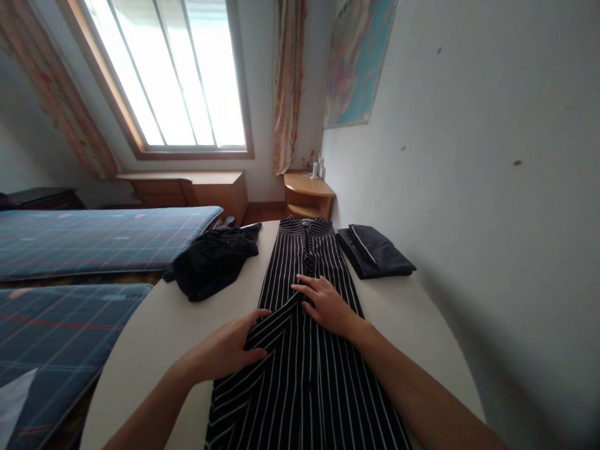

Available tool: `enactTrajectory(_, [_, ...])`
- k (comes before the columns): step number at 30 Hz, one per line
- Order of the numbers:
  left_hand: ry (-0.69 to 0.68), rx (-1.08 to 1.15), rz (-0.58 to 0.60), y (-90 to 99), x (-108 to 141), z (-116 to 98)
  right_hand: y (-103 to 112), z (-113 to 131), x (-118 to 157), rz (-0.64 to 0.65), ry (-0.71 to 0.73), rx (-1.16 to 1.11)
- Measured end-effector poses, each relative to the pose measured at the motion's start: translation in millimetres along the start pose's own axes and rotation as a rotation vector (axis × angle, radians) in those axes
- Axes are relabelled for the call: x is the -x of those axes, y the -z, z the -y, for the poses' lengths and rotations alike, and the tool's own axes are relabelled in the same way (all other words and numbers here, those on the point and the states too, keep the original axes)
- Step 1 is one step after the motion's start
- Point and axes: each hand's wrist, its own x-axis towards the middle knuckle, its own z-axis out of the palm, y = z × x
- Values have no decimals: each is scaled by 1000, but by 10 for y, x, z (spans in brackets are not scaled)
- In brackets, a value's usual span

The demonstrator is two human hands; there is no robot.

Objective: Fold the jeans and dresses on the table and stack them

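Note:
Black-and-white striped trousers [328, 350] lie lengthwise on a pale round table [154, 350], waistband at the far end. The left part of one leg is turned inward, so its stripes slant across the straight ones. At that leg's left edge, my left hand [225, 347] grips the cloth, thumb on top and some fingers hidden under it. My right hand [330, 306] rests on the middle of the trousers, palm down with fingers spread, beside the tip of the turned part.
A crumpled black garment [213, 259] lies at the table's left, a folded dark garment [375, 251] at its right near the white wall [492, 237]. Beds with blue plaid mattresses [94, 240] stand to the left. Beyond are a corner shelf [309, 184] and a wooden desk [206, 178] under the window.

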Motion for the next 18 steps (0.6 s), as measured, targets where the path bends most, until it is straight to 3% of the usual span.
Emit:
enactTrajectory(7, [32,170,251,12,143,-350,50,-40,10,-11,66,9])
enactTrajectory(9, [13,248,389,-42,148,-350,87,-56,18,-28,73,9])
enactTrajectory(12, [14,486,688,-125,109,-283,121,-100,60,-50,73,-9])
enactTrajectory(13, [10,553,729,-144,83,-254,131,-115,80,-52,75,-15])
enactTrajectory(14, [-8,582,689,-156,52,-223,143,-124,99,-51,77,-20])
enactTrajectory(15, [-40,561,558,-162,14,-188,161,-124,116,-48,81,-24])
enactTrajectory(18, [-176,236,-55,-151,-125,-39,252,-22,154,2,114,-62])
